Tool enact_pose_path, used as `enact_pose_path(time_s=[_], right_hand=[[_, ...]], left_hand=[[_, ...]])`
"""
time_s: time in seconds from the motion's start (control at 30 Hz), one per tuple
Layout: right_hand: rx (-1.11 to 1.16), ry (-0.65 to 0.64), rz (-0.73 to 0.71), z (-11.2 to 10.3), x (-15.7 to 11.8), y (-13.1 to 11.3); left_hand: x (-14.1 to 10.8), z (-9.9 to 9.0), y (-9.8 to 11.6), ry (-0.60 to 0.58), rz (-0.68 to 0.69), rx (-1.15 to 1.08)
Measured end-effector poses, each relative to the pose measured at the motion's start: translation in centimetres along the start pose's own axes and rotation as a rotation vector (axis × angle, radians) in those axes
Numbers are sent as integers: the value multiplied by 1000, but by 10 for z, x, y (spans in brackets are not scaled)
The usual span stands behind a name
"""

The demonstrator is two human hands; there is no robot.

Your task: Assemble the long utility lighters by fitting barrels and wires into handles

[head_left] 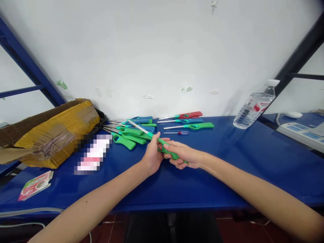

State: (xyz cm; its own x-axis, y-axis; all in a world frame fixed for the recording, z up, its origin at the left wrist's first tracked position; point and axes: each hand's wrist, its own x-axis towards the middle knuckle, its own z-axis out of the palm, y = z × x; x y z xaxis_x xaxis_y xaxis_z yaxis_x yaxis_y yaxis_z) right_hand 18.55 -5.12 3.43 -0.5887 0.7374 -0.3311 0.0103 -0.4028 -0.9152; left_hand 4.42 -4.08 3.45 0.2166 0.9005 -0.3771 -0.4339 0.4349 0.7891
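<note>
A green lighter with a long metal tube is held above the blue table, its tube pointing up and to the left. My left hand is closed round it near the base of the tube. Farther down the green handle, my right hand grips it with the thumb on top. Behind my hands lies a pile of green and blue lighters. To its right are a red lighter, a blue lighter and another green lighter, with a small screwdriver in front of them.
A taped cardboard box sits at the left, near a torn red and green package. At the right stand a tilted-looking water bottle and a white power strip. The blue table meets a white wall.
</note>
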Motion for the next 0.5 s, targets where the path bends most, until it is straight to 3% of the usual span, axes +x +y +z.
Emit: enact_pose_path(time_s=[0.5], right_hand=[[-15, 0, -2, 1, -1, -3]], left_hand=[[3, -2, 2, -24, -27, -12]])
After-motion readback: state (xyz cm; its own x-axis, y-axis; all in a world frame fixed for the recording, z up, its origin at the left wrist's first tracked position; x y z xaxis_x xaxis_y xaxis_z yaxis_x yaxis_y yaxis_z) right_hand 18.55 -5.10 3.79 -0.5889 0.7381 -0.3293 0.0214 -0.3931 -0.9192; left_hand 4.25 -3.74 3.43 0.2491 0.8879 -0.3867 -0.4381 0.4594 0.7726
